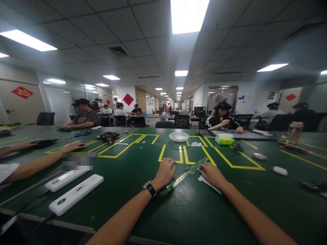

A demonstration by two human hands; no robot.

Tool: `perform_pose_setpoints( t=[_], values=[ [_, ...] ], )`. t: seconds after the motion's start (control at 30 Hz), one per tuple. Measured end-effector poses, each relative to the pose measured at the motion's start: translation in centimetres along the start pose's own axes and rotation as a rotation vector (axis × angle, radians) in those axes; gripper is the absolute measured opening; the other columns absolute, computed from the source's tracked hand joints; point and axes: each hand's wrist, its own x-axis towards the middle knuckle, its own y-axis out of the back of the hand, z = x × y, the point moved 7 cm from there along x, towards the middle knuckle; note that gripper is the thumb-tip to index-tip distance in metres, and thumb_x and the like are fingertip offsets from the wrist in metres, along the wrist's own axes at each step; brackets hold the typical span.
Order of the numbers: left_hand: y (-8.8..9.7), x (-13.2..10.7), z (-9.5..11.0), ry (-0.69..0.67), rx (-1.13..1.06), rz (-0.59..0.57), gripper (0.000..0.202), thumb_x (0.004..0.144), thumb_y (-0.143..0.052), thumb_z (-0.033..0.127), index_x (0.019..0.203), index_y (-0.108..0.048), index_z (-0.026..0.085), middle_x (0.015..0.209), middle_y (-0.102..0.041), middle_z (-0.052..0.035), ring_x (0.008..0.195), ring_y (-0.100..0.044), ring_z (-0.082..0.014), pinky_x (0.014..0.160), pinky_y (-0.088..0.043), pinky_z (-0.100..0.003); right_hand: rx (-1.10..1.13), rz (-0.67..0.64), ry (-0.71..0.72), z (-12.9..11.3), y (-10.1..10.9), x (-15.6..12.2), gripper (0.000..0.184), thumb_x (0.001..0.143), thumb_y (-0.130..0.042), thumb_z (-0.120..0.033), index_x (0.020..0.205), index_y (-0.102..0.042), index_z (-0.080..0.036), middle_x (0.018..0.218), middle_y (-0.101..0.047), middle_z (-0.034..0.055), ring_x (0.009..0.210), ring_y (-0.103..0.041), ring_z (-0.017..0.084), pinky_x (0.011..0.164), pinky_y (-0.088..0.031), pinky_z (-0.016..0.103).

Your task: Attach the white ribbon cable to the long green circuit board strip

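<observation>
"So, what's on the green table [184,217]?"

"Circuit board [182,178], near side, approx. mid; long axis diag., near left to far right."

"Which hand's closer?"

"R hand [211,174]: fingertips at the board's far right end, apparently touching; can't tell if it's gripping. L hand [165,173] is alongside the left edge, fingers loosely bent, contact unclear. So board's btw. them."

"Anything smaller?"

"White paper [201,178], partly under the R hand."

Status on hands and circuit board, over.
Left hand beside green circuit board; right hand at its far end. Grips unclear. White paper partly under right hand.
</observation>
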Motion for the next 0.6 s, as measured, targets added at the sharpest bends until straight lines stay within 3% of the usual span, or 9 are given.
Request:
perform_pose_setpoints(
  t=[0.13,0.4,0.6],
  values=[
    [-0.2,0.1,-0.1,0.008,-0.007,-0.004,0.026,0.090,-0.040,0.016,0.099,-0.064,0.019,0.103,-0.059,-0.0064,0.100,-0.047,-0.0208,0.091,-0.037,-0.036,0.029,-0.010,-0.028,0.2,-0.1,-0.1,0.022,0.085,-0.048,-0.023,0.093,-0.067,-0.016,0.098,-0.064,0.0107,0.095,-0.057,0.023,0.085,-0.040,0.031],
    [0.2,0.1,-0.6,0.030,0.001,0.013,0.025,0.090,-0.041,0.016,0.098,-0.065,0.018,0.100,-0.060,-0.0069,0.100,-0.048,-0.0212,0.091,-0.037,-0.037,0.149,-0.070,0.237,-6.3,-0.5,-0.6,0.029,0.086,-0.051,-0.028,0.110,-0.065,-0.022,0.115,-0.062,0.0087,0.107,-0.053,0.023,0.093,-0.038,0.033],
    [-0.4,0.0,-0.3,0.017,0.061,-0.054,0.023,0.088,-0.044,0.018,0.101,-0.064,0.018,0.102,-0.061,-0.0072,0.099,-0.049,-0.0213,0.093,-0.037,-0.037,0.065,-0.065,0.150,-3.5,-0.5,-0.3,0.030,0.087,-0.050,-0.030,0.111,-0.066,-0.021,0.114,-0.062,0.0104,0.109,-0.053,0.027,0.096,-0.037,0.040]
  ],
)
